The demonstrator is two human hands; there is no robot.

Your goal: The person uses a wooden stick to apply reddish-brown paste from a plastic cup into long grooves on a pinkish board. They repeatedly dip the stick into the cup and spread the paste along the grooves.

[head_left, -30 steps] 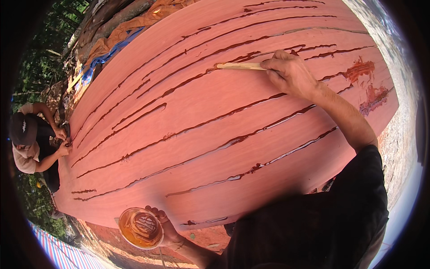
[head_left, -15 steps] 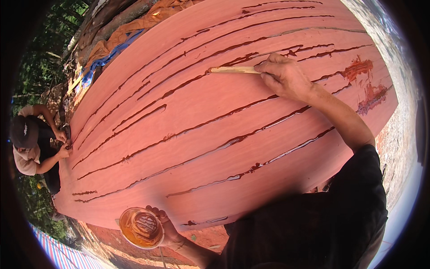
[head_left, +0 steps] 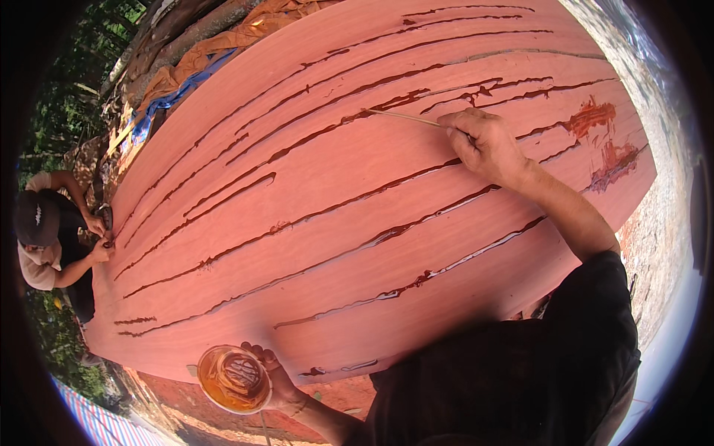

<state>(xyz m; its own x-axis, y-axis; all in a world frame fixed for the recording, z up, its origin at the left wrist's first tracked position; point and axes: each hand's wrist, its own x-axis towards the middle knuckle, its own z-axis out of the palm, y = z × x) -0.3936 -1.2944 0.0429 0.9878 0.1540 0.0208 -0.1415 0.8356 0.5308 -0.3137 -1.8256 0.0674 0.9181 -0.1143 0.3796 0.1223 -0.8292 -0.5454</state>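
Note:
A broad reddish wooden slab (head_left: pixel 357 245) fills the middle of the head view, lined with long cracks, several of them dark with a wet red-brown filler. My right hand (head_left: pixel 487 145) pinches a thin wooden stick (head_left: pixel 407 117), seen edge-on. Its far tip meets a filled crack (head_left: pixel 357 117) in the upper middle. Near the slab's front edge, my left hand (head_left: pixel 280 383) grips a round bowl (head_left: pixel 235 379) by its right side. Amber liquid and thicker brown paste lie in the bowl. My left fingers curl over its rim and partly behind it.
At the slab's left end a co-worker in a dark cap (head_left: pixel 37 219) leans in, both hands at its edge. Orange and blue tarps (head_left: pixel 175 93) and logs lie beyond the far left side. Smeared red patches (head_left: pixel 593 117) mark the right end. A striped sheet (head_left: pixel 97 412) is at lower left.
My right hand has moved slightly right and down, and the stick has turned from its flat face to its thin edge. The left hand and bowl stay nearly in place.

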